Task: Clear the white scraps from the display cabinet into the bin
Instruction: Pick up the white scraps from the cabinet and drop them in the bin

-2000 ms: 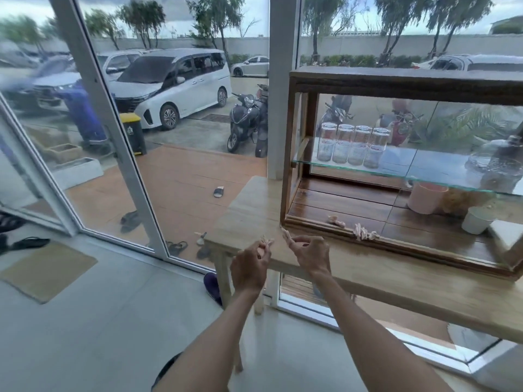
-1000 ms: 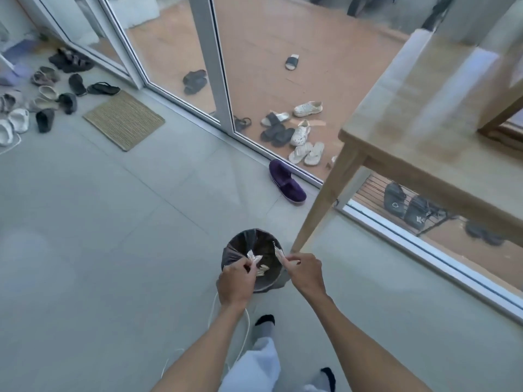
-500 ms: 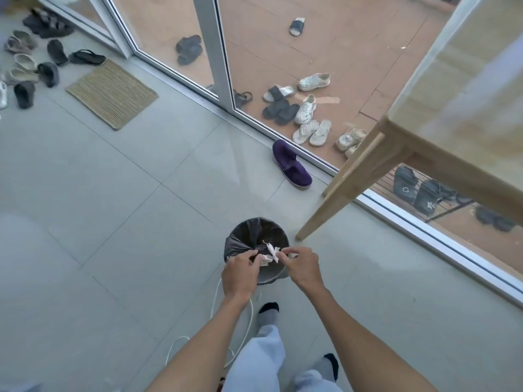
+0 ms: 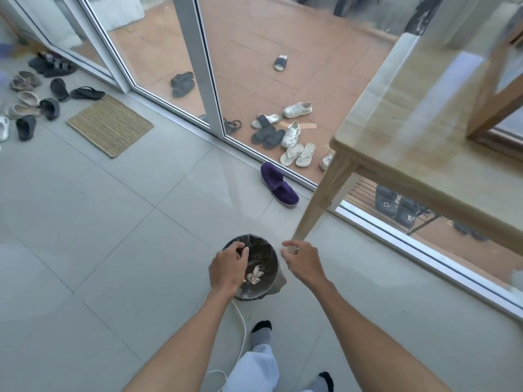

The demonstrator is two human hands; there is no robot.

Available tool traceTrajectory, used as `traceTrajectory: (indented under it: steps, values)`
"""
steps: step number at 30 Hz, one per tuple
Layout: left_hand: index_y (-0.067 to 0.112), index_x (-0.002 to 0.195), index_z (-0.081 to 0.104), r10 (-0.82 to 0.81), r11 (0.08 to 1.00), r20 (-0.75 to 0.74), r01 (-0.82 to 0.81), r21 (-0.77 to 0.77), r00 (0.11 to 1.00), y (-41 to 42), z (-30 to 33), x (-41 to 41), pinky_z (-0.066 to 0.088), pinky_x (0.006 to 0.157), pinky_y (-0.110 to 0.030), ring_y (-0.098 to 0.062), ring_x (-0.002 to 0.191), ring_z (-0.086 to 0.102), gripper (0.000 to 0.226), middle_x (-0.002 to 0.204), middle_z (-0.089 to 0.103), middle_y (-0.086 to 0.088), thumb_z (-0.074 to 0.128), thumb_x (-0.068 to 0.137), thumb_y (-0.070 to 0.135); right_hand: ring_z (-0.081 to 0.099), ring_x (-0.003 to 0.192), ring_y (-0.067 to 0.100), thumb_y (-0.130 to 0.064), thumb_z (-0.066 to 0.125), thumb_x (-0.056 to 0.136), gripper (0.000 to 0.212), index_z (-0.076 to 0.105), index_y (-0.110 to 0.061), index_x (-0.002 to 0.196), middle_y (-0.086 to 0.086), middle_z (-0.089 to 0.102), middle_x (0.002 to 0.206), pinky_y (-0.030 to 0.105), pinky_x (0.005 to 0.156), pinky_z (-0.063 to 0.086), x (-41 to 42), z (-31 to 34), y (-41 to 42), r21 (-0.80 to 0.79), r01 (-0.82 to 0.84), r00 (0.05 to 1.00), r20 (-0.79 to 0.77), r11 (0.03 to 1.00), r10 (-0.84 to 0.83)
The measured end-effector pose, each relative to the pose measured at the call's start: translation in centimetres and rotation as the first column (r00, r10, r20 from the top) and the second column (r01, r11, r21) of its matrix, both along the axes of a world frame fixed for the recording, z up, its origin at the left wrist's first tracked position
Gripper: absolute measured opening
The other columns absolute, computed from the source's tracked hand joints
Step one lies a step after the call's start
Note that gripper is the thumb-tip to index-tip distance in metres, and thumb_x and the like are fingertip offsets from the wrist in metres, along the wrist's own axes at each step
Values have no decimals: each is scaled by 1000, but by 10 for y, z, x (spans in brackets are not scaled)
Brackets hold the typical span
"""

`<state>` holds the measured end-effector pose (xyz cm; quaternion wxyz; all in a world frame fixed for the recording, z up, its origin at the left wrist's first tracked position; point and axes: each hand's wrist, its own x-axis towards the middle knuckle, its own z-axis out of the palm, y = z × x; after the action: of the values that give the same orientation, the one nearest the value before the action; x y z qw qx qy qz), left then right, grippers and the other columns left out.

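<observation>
**tileguy:** Pale grey floor tiles [image 4: 93, 222] fill most of the frame, with white-framed glass doors [image 4: 209, 89] across the top and a light wooden table [image 4: 424, 142] at the right. No display cabinet clearly in shot, so I can't tell if it's cleared out.

**binwatch:** Yeah, same. Low centre there's the small round bin with a black liner [image 4: 264, 257], and a clump of crumpled white scraps [image 4: 254, 275] is sitting inside it. So that load looks done to me.

**tileguy:** Hands?

**binwatch:** Left hand [image 4: 229, 267] is over the bin's left rim, fingers curled loosely. Maybe a tiny pale bit under it, too small to call. Right hand [image 4: 304, 260] is just beside the bin on the right, thumb and forefinger near each other but pinching nothing.

**tileguy:** So whatever's left is back at the cabinet, if anything.
</observation>
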<state>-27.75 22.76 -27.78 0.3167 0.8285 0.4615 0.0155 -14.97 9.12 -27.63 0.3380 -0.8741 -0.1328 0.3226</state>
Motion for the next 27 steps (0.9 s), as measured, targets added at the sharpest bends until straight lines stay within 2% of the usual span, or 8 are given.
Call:
traceTrajectory:
  steps: [3,10,14,17,19,21,23,27]
  values:
    - [26,110,67,-46,996,52,42,73,998,-5,32,15,48,68,-33,-23,80,65,26,75,71,4,54,94,41,65,73,8,-35,64,91,24,71,-25,111,-3,69,85,38,83,57,16,32,-8,58,-12,997,74,998,8]
    - [24,113,66,-147,968,168,108,225,975,-35,111,38,55,69,-37,-20,70,65,31,61,65,7,52,94,45,59,65,5,-42,64,88,25,74,-29,107,-9,62,75,25,70,46,38,118,-51,206,-60,981,195,977,19]
    - [22,111,67,-210,945,263,127,301,942,-65,161,61,50,67,-30,-17,69,65,30,72,71,2,54,94,44,46,44,0,-39,66,87,22,74,-26,103,-14,53,56,29,67,50,50,166,-90,262,-103,951,309,960,17]
    - [25,104,68,-265,921,308,145,362,914,-95,198,84,48,65,-30,-23,77,67,28,82,73,-1,52,94,46,48,43,3,-38,70,85,19,76,-23,96,-9,58,55,22,59,45,64,201,-123,319,-108,920,391,942,-27]
    - [24,103,69,-291,920,344,162,357,893,-118,218,101,46,66,-32,-27,82,66,29,85,72,-2,53,94,46,55,50,0,-38,71,85,20,77,-23,96,-6,70,66,23,62,51,76,217,-147,349,-104,894,443,931,-66]
    - [21,103,70,-323,917,380,186,354,867,-143,231,119,46,67,-32,-28,85,67,30,89,72,-4,53,95,44,57,56,-3,-37,72,85,20,77,-22,96,-9,72,73,21,64,51,88,229,-174,351,-84,866,489,932,-106]
    - [20,104,71,-374,897,391,220,384,841,-169,240,136,51,70,-33,-26,84,69,31,90,74,-4,53,95,44,50,47,-4,-35,73,86,17,77,-21,94,-14,62,62,16,58,44,99,236,-202,357,-28,847,505,934,-168]
    - [24,103,70,-468,855,383,299,423,796,-217,252,165,50,63,-27,-14,68,66,29,83,75,1,51,95,44,48,48,4,-31,72,86,15,77,-20,96,-5,61,60,27,61,48,117,247,-256,344,143,804,506,928,-312]
